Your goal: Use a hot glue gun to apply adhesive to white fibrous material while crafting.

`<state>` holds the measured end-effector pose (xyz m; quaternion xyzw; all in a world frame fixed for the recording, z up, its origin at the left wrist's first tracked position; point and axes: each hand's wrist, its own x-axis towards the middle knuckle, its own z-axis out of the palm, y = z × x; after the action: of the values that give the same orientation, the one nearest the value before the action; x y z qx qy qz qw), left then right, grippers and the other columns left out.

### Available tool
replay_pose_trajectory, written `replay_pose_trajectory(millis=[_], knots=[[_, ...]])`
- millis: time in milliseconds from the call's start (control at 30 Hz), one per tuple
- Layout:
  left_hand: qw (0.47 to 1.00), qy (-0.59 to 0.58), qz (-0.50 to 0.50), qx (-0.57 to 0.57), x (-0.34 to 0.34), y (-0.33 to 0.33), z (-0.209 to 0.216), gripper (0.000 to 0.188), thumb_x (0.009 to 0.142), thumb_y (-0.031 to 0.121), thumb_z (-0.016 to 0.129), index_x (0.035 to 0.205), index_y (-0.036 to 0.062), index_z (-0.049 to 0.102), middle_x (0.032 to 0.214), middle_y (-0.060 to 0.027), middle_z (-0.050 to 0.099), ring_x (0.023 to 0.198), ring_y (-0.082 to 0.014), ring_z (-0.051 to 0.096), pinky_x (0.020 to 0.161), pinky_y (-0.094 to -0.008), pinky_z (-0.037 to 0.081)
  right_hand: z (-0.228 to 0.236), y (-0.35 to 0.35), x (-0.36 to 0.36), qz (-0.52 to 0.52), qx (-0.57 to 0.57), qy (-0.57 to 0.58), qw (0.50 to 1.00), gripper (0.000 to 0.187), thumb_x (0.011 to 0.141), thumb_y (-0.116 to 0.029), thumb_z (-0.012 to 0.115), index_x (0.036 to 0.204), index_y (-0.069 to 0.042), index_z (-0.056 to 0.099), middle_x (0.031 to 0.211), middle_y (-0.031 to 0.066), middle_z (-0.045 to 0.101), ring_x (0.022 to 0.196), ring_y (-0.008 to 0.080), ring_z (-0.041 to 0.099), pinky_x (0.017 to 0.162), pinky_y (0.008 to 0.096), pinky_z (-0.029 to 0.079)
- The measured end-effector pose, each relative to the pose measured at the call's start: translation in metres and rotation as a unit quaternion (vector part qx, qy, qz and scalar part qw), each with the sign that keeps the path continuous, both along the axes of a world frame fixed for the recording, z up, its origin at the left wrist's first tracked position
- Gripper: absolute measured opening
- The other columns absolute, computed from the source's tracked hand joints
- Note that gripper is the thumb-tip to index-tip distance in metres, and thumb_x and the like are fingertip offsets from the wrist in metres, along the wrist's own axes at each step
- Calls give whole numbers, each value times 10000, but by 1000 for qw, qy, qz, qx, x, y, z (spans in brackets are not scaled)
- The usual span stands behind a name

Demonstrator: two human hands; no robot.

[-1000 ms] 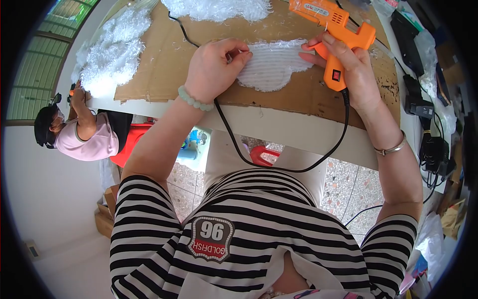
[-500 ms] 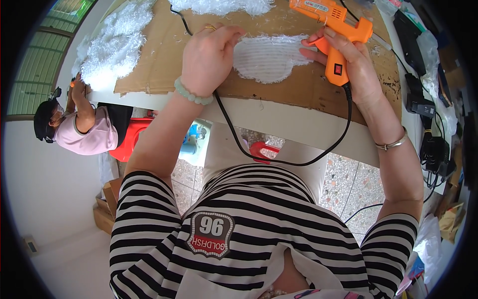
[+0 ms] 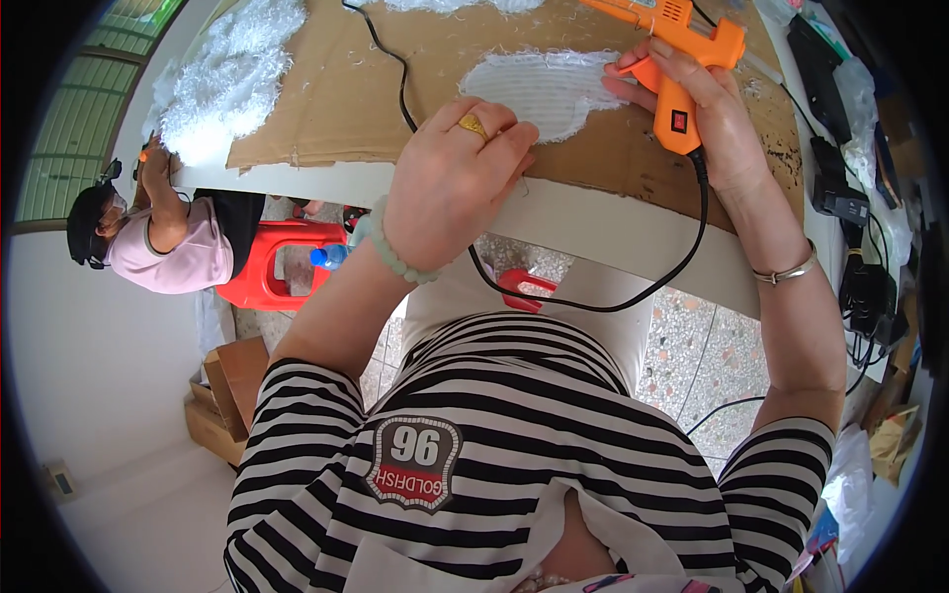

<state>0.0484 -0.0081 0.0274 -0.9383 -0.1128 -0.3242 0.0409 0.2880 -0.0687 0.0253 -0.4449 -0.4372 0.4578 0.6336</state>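
Observation:
My right hand (image 3: 717, 124) is wrapped around the handle of an orange hot glue gun (image 3: 677, 114), whose nozzle end runs out toward the far edge of view. Two of its fingers reach left to the frayed end of a white, ribbed, oval fabric piece (image 3: 544, 84) lying on cardboard. My left hand (image 3: 460, 178) is closed, thumb and fingertips pressed together beside the near edge of that fabric. Whatever those fingertips might pinch is too small or hidden to make out. The gun's black cord (image 3: 705, 198) loops down in front of the table and passes behind my left hand.
Brown cardboard (image 3: 326, 109) covers the table. Fluffy white fringed material (image 3: 232, 74) is heaped at the left, with more (image 3: 465, 4) at the far edge. Black adapters (image 3: 840, 193) and cables line the right side. A person (image 3: 168, 237) works at the far left near a red stool (image 3: 287, 262).
My left hand has come toward me and right, from the fabric's far left side to its near edge. The glue gun and my right hand have shifted slightly.

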Motion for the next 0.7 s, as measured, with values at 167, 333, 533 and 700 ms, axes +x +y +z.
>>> replay_pose_trajectory(millis=[167,333,533,700], knots=[[999,39,-6,22,9,2,-1,197,650,25,614,846,23,611,852,-76,577,816,-248,577,663,-313,508,2,-1,-1,3,-5,2,1000,283,927,-213,506,1059,30,567,1020,126,609,993,251,619,937,360,489],[997,70,6,44,13,2,-1,169,653,28,580,822,19,583,860,-85,575,818,-242,570,645,-308,509,0,-2,1,11,-5,-9,1000,278,928,-207,500,1066,25,566,1027,126,612,989,244,617,938,355,483],[997,73,11,25,13,2,-1,169,671,32,562,839,18,561,861,-102,583,829,-261,575,700,-339,490,-2,-2,2,1,-2,-23,1000,280,928,-219,511,1076,10,575,1027,104,623,987,220,621,915,346,488],[996,84,17,27,11,3,0,169,684,29,555,853,22,557,869,-112,590,814,-264,583,731,-355,475,2,-3,0,-16,-45,-13,999,280,919,-238,537,1081,-16,591,1017,83,635,991,207,630,873,329,501]])
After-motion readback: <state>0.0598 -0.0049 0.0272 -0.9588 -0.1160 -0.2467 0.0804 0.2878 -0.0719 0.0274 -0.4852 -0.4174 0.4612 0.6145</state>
